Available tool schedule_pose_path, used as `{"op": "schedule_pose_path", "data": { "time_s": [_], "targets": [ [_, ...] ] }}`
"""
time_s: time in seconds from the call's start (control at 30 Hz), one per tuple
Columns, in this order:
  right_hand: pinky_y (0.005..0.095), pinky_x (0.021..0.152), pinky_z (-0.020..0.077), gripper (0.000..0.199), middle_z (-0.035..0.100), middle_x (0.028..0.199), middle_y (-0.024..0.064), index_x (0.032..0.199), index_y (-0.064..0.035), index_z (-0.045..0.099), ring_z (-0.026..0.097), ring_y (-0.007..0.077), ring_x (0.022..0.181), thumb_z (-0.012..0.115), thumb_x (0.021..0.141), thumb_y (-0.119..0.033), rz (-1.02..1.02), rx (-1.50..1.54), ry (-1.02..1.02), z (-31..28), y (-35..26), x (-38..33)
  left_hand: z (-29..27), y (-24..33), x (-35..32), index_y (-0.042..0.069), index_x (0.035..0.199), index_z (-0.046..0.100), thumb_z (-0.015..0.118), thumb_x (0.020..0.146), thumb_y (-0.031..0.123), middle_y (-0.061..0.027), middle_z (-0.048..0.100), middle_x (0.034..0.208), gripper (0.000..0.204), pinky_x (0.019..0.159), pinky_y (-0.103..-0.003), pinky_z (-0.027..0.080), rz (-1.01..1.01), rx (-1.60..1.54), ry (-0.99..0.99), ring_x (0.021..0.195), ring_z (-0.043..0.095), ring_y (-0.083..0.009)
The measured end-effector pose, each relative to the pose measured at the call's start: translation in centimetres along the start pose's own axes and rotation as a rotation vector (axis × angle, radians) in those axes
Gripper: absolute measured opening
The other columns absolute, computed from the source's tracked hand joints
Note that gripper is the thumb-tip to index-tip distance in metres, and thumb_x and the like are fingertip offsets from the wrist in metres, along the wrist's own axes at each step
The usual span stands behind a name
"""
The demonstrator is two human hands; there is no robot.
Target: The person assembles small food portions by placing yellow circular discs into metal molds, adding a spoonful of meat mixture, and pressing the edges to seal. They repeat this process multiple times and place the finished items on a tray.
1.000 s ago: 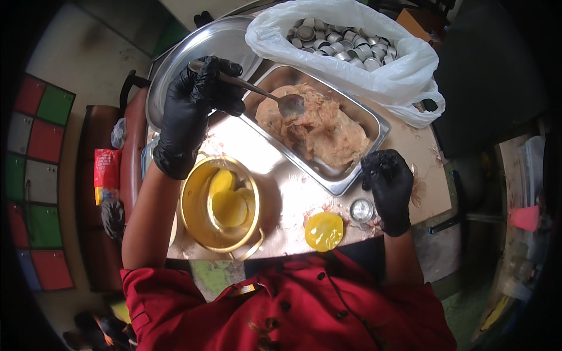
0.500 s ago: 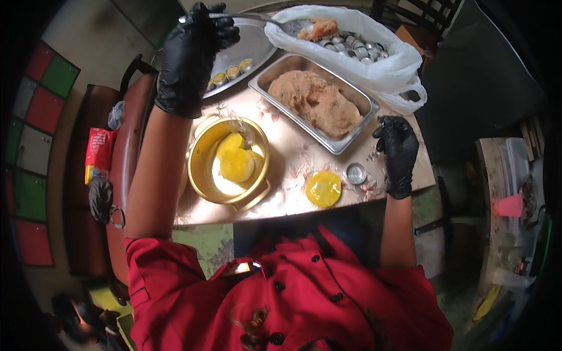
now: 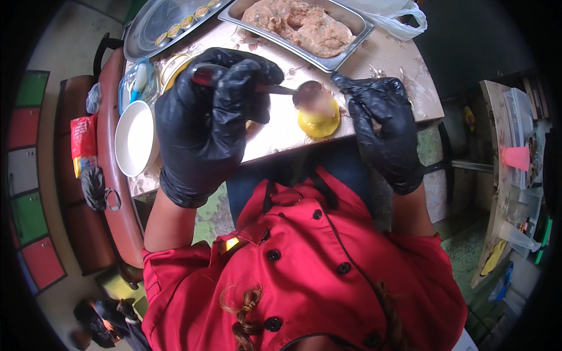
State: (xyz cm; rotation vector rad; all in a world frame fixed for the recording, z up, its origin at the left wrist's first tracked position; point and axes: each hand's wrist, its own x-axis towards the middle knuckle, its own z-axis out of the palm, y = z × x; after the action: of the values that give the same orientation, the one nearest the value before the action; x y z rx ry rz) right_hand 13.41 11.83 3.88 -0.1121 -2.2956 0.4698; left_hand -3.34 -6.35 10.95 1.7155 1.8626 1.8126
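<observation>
My left hand [image 3: 213, 108], in a black glove, is closed round a spoon [image 3: 276, 89] with a dark reddish handle. The spoon's bowl hangs over a round yellow disc of dough [image 3: 319, 124] near the table's front edge. A blurred pinkish lump of minced meat [image 3: 318, 100] lies at the bowl, over the dough; whether it touches the dough I cannot tell. My right hand [image 3: 383, 120], gloved too, hovers just right of the disc, index finger stretched toward the spoon and other fingers loosely bent, with nothing visible in it. The small metal cup seen earlier is hidden.
Beyond my hands stands a steel pan [image 3: 333, 63] of minced meat, with a white plastic bag [image 3: 398, 20] beside it. An oval metal tray [image 3: 140, 42] with several filled small moulds lies far left. A white bowl [image 3: 136, 139] and a reddish-brown seat [image 3: 114, 152] are at left.
My left hand has come down and nearer with the spoon and meat, from over the bag to over the yellow disc. My right hand has moved closer to the disc. The view has shifted.
</observation>
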Motion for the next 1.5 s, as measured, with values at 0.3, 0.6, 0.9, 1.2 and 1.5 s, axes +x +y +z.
{"op": "schedule_pose_path", "data": {
  "time_s": [0.3, 0.6, 0.9, 1.2, 1.5],
  "targets": [
    [0.0446, 0.081, 0.0458, 0.051, 0.068, 0.092, 0.0121, 0.121, -0.0040, 0.070, 0.060, 0.0316, 0.083, 0.063, 0.071, 0.007, -0.037, -0.125, -0.073, 1.7, -1.0, -1.6, 0.8, -0.2, -0.9, -0.002, 0.100, 0.066, 0.059, 0.103, 0.017, -0.0063, 0.069, 0.084, 0.020, 0.055, -0.024, 0.049, -0.125, -0.065, 0.049, 0.062, 0.061, -0.0099],
    [0.0455, 0.081, 0.0461, 0.036, 0.066, 0.093, 0.0106, 0.107, -0.0088, 0.071, 0.060, 0.0327, 0.086, 0.065, 0.073, 0.002, 0.019, -0.047, -0.160, 2.1, -1.0, -2.2, 1.9, -1.1, -1.1, -0.001, 0.099, 0.065, 0.065, 0.099, 0.016, -0.0056, 0.072, 0.084, 0.016, 0.053, -0.024, 0.051, -0.117, 0.040, 0.106, 0.059, 0.062, -0.0086],
    [0.0430, 0.077, 0.0466, 0.028, 0.065, 0.090, 0.0083, 0.100, -0.0117, 0.071, 0.060, 0.0302, 0.085, 0.069, 0.074, -0.002, 0.098, -0.001, -0.040, 2.5, -0.4, -2.2, 2.1, -1.8, -0.9, 0.001, 0.097, 0.065, 0.066, 0.097, 0.011, -0.0042, 0.071, 0.082, 0.010, 0.051, -0.025, 0.050, -0.115, 0.112, 0.128, 0.058, 0.062, -0.0083],
    [0.0393, 0.072, 0.0459, 0.014, 0.063, 0.077, 0.0018, 0.091, -0.0179, 0.073, 0.058, 0.0263, 0.077, 0.079, 0.078, -0.018, 0.049, 0.003, -0.006, 4.1, -1.2, -1.1, 3.0, -1.7, -0.4, 0.002, 0.095, 0.067, 0.066, 0.097, 0.013, -0.0030, 0.066, 0.066, 0.012, 0.049, -0.023, 0.048, -0.302, -0.064, 0.175, 0.052, 0.060, -0.0070],
    [0.0410, 0.071, 0.0458, 0.007, 0.063, 0.077, 0.0028, 0.085, -0.0167, 0.074, 0.056, 0.0267, 0.074, 0.078, 0.079, -0.016, 0.124, 0.026, -0.035, 4.2, -0.3, -1.4, 2.4, -1.3, -0.4, 0.001, 0.097, 0.067, 0.067, 0.097, 0.012, -0.0017, 0.069, 0.077, 0.011, 0.051, -0.024, 0.049, -0.254, -0.046, 0.174, 0.056, 0.059, -0.0059]
  ]
}}
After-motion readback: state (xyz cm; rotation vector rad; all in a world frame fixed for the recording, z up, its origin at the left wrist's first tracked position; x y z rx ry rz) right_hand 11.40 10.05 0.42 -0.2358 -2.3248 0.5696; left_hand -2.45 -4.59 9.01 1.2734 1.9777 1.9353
